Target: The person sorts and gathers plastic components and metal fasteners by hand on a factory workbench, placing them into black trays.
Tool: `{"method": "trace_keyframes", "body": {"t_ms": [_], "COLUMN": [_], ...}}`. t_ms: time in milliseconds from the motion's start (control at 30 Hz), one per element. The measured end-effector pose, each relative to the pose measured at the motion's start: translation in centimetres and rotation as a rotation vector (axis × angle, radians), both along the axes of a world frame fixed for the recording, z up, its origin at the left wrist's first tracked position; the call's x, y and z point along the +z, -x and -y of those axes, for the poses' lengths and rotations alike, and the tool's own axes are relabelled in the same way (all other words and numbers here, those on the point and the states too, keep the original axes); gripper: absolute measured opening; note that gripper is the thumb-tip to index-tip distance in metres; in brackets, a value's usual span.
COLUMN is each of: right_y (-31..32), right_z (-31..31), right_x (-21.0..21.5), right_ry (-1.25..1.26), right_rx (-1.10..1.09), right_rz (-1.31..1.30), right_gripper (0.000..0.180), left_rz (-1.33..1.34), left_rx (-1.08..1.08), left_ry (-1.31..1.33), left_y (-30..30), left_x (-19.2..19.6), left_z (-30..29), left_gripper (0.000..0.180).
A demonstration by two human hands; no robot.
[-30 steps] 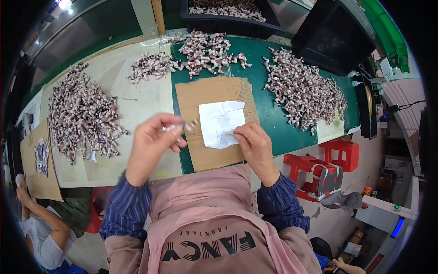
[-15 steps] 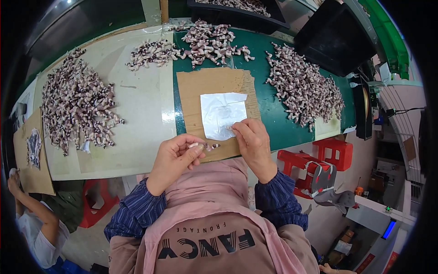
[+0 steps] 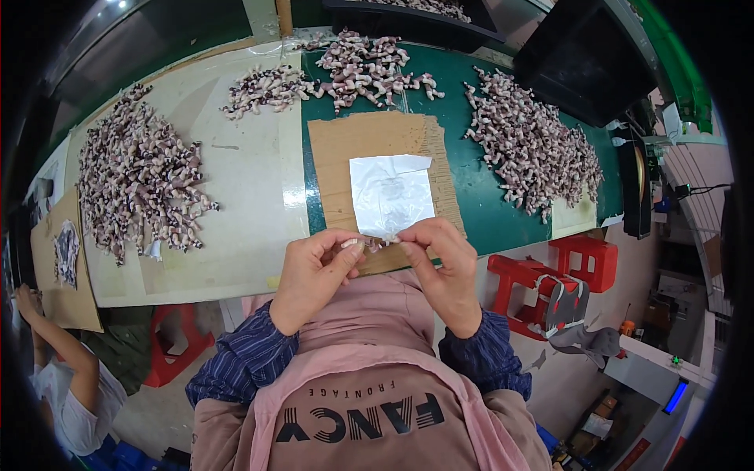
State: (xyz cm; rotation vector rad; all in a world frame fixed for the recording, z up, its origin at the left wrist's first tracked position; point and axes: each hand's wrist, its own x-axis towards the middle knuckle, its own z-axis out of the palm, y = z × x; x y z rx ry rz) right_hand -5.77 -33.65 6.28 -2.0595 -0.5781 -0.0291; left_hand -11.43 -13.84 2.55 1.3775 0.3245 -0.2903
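- Far left, lower edge: a co-worker's arm (image 3: 59, 345) reaches up toward a brown cardboard sheet (image 3: 67, 275) carrying a small dark pile.
- Left part of the bench (image 3: 251, 196): a big heap of small purple-and-white twisted pieces (image 3: 137, 180) on the pale covering, well apart from both hands.
- Back of the bench, centre: two smaller heaps (image 3: 345, 67) of the same pieces, straddling the line where pale covering meets green.
- Left hand (image 3: 314, 275): at the near bench edge, fingers (image 3: 349, 247) curled in and pinched closed on the left end of one small twisted piece (image 3: 373, 243).
- The small twisted piece: lies between the two hands, long axis roughly left-to-right, level with the fingertips. It hangs just over the near edge of the cardboard mat (image 3: 369, 141). Mostly covered by fingers, so its exact shape is hard to tell.
- Silver foil square (image 3: 391, 192): flat on the cardboard mat, just beyond the piece, its near edge at the fingertips; contact uncertain.
- Right hand (image 3: 440, 267): thumb and forefinger closed on the right end of the same piece, the other fingers folded. Both hands equally near; each has an end.
- Right of the mat: another large heap (image 3: 534, 149) on the green surface.
- Floor, right: red plastic stools (image 3: 550, 275).
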Motion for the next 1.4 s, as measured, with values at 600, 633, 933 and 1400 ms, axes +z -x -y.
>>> {"method": "trace_keyframes", "body": {"t_ms": [600,633,933,1400], "right_y": [0.6,0.6,1.0,-0.4], "right_z": [0.2,0.1,0.2,0.8], "right_x": [-1.6,-1.6,-1.8,-0.4], "right_ry": [0.026,0.026,-0.007,0.046], "right_rx": [0.081,0.081,0.158,0.413], "right_rz": [0.058,0.058,0.062,0.025], "right_gripper": [0.019,0.019,0.019,0.023], "left_rz": [-0.107,-0.115,0.001,0.106], "left_rx": [-0.057,-0.068,-0.067,-0.048], "left_ry": [0.054,0.060,-0.012,-0.165], "left_y": [-0.3,-0.4,0.4,1.2], "left_x": [1.1,1.2,0.9,2.3], "left_z": [-0.4,-0.5,-0.3,0.4], "left_gripper": [0.018,0.018,0.016,0.014]}}
